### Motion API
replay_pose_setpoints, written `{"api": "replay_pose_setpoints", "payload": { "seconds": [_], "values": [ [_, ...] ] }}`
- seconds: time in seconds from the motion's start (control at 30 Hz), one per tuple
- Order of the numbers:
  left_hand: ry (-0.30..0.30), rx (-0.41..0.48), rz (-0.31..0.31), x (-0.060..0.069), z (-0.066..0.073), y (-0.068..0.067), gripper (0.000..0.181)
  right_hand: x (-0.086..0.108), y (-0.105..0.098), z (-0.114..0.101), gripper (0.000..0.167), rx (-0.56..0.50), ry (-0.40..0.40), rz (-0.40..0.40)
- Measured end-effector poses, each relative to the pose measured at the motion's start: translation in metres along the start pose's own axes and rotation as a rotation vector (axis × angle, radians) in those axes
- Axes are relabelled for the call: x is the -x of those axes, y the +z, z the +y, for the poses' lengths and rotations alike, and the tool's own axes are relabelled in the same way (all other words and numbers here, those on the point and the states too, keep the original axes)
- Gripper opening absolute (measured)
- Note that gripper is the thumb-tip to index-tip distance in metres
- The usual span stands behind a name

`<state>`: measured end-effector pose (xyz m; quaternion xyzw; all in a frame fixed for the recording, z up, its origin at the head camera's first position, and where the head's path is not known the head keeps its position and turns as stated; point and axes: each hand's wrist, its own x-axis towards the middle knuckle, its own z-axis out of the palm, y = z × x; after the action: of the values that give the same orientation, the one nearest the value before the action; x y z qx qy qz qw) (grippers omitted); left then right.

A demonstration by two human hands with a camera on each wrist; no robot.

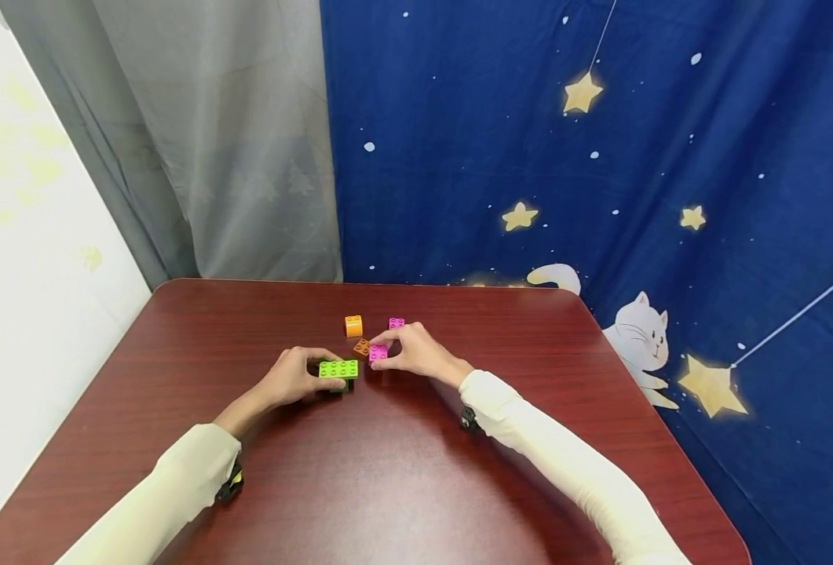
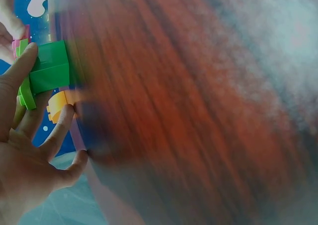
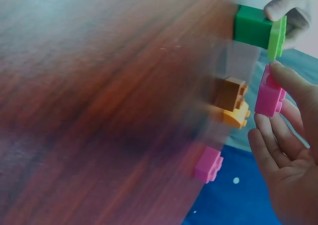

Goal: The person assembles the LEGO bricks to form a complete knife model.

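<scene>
My left hand (image 1: 294,378) grips a light green brick (image 1: 338,369) that sits on a darker green block (image 2: 51,66), thumb on the near side. Just right of it, my right hand (image 1: 416,353) pinches a pink brick (image 1: 378,353) between thumb and fingers. In the right wrist view this pink brick (image 3: 270,92) is held beside the light green one (image 3: 277,38); whether they touch I cannot tell. An orange-brown brick (image 1: 362,347) lies beside the held pink brick.
A yellow-orange rounded brick (image 1: 353,326) stands behind the orange-brown one. A second pink brick (image 1: 396,322) is behind my right hand. The dark red table (image 1: 359,486) ends at a grey curtain (image 1: 246,157) and a blue star-patterned curtain (image 1: 458,157).
</scene>
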<state>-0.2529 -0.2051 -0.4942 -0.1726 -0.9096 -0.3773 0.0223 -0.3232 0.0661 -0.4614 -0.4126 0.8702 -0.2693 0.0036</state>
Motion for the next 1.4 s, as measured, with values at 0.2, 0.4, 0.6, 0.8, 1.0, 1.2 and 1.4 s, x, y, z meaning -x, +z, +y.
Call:
{"api": "replay_pose_setpoints", "payload": {
  "seconds": [0.2,0.4,0.6,0.8,1.0,1.2,1.4],
  "values": [
    [0.003,-0.006,0.006,-0.001,0.0,0.0,0.035,-0.008,-0.004,-0.01,0.043,0.003,-0.035,-0.001],
    [0.012,0.003,-0.002,0.0,0.0,0.001,0.035,-0.015,-0.001,-0.02,0.043,-0.021,-0.048,-0.025],
    [0.018,0.014,-0.004,0.0,0.0,0.001,0.035,-0.02,0.006,-0.029,0.041,0.014,-0.048,-0.049],
    [0.014,0.007,0.0,-0.001,0.002,0.001,0.037,-0.023,0.012,-0.037,0.042,-0.032,-0.055,-0.06],
    [0.004,0.009,-0.013,-0.002,0.003,0.0,0.036,-0.025,0.017,-0.043,0.042,-0.009,-0.084,-0.046],
    [0.009,0.002,-0.013,-0.001,0.002,-0.002,0.035,-0.028,0.022,-0.045,0.041,-0.024,-0.11,-0.034],
    [0.007,0.009,-0.007,-0.001,0.001,-0.003,0.032,-0.028,0.026,-0.045,0.042,-0.044,-0.097,-0.038]
  ]
}}
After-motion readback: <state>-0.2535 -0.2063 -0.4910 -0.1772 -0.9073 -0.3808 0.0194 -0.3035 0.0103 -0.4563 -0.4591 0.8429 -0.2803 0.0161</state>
